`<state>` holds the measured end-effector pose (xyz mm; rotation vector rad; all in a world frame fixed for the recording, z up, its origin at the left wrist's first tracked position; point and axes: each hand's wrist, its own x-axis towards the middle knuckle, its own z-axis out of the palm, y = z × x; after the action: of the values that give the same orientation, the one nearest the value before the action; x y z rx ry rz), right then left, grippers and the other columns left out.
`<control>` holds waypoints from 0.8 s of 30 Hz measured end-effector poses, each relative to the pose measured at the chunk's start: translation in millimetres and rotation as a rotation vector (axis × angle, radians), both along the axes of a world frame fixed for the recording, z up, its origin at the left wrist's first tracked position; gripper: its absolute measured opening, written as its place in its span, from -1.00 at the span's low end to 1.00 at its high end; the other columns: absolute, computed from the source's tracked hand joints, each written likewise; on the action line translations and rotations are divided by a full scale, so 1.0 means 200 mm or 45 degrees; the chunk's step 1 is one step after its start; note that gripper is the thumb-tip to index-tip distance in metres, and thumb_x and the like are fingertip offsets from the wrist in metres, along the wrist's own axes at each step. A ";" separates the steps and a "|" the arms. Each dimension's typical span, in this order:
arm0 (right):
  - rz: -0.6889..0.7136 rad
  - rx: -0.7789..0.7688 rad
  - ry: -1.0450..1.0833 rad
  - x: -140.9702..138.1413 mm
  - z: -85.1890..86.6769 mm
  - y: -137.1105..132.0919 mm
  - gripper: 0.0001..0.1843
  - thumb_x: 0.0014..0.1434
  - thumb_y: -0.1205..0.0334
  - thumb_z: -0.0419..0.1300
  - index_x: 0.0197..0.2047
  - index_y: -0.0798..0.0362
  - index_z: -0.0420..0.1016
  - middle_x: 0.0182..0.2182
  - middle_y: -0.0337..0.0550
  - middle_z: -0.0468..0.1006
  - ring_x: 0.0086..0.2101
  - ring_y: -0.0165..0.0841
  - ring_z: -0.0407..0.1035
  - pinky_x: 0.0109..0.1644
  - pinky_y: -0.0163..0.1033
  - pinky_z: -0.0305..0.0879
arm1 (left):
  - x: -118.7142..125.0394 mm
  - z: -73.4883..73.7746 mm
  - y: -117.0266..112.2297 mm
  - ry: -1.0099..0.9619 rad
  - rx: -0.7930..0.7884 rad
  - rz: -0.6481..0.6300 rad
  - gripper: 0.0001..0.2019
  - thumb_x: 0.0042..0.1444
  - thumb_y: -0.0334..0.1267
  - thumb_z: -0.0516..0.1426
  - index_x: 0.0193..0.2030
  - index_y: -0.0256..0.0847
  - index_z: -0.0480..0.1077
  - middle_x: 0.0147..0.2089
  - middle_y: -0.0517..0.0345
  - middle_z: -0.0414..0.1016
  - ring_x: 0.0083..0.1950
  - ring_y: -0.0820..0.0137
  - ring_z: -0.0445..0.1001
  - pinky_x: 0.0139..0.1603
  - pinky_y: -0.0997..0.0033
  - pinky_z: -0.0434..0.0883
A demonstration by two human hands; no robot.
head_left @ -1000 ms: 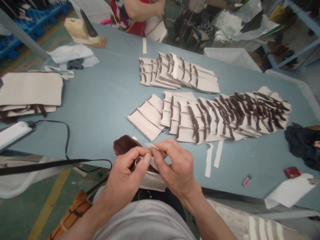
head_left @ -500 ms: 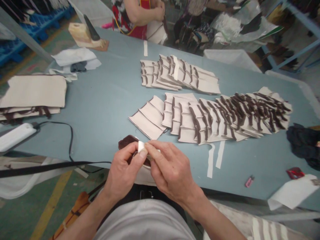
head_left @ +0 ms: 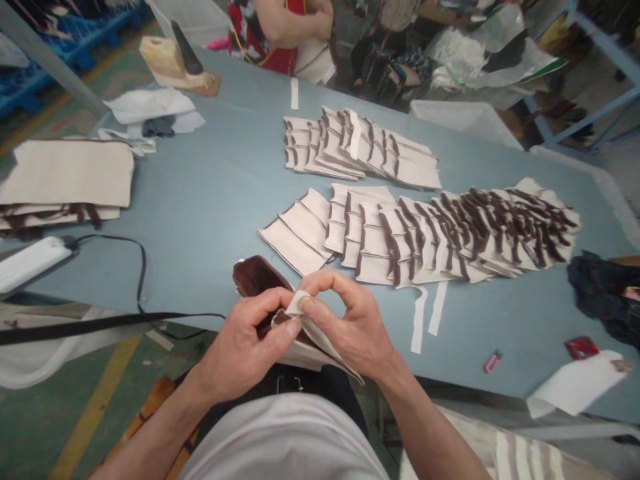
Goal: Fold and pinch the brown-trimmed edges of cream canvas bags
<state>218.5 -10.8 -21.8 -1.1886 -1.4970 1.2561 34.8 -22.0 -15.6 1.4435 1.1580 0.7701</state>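
My left hand [head_left: 250, 340] pinches the brown cloth [head_left: 257, 275] by the near edge of the table [head_left: 200, 207] | white strip [head_left: 297, 303] at the cloth's rim, pinched in my right hand [head_left: 347, 323] | strip could skew if I pull unevenly

A floppy cloth piece, cream and dark brown [head_left: 256, 273], is held on a slant between the left hand [head_left: 250, 343] and the right hand [head_left: 354, 327]. Its brown inside shows at the far left end. A small, flat, white strip [head_left: 296, 304] is pinched at its edge.
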 end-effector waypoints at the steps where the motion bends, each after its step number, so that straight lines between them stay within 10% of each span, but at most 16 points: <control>1: -0.032 0.012 0.022 0.00 -0.01 0.00 -0.90 0.31 0.24 0.30 -0.28 0.01 0.53 -0.29 -0.22 0.64 -0.23 -0.36 0.52 -0.04 -0.24 0.41 | -0.02 0.00 0.00 -0.026 -0.031 -0.031 -0.82 0.27 -0.23 0.15 -0.22 -0.24 0.57 -0.37 0.20 0.58 -0.38 0.41 0.47 -0.35 0.49 0.38; 8: -0.170 -0.247 0.277 0.07 0.04 -0.03 -0.82 0.25 0.15 0.38 -0.30 0.02 0.50 -0.48 -0.33 0.49 -0.48 -0.47 0.34 -0.38 -0.36 0.30 | -0.07 -0.01 -0.02 -0.227 -0.240 0.021 -0.58 0.34 -0.13 0.26 0.30 -0.09 0.45 -0.10 0.11 0.63 -0.16 0.34 0.57 -0.16 0.48 0.49; 15: -0.123 -0.400 0.103 0.03 0.13 -0.10 -0.85 0.19 0.18 0.35 -0.35 0.04 0.54 -0.53 -0.32 0.48 -0.52 -0.49 0.27 -0.47 -0.40 0.23 | 0.00 -0.07 0.01 -0.516 -0.719 0.253 -0.57 0.03 -0.01 0.50 -0.17 -0.22 0.49 -0.41 0.23 0.59 -0.45 0.50 0.47 -0.43 0.61 0.40; 24: -0.166 -0.426 -0.114 0.04 0.06 -0.08 -0.80 0.21 0.10 0.33 -0.34 0.04 0.54 -0.57 -0.37 0.43 -0.56 -0.50 0.23 -0.50 -0.36 0.13 | 0.04 -0.06 -0.01 -0.369 -0.630 0.251 -0.57 0.12 0.13 0.42 -0.23 -0.28 0.64 -0.40 0.15 0.60 -0.41 0.47 0.43 -0.40 0.57 0.39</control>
<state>226.5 -26.2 -10.0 -1.5516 -1.2793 1.4159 42.0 -23.2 -27.0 0.7897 1.1707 0.7334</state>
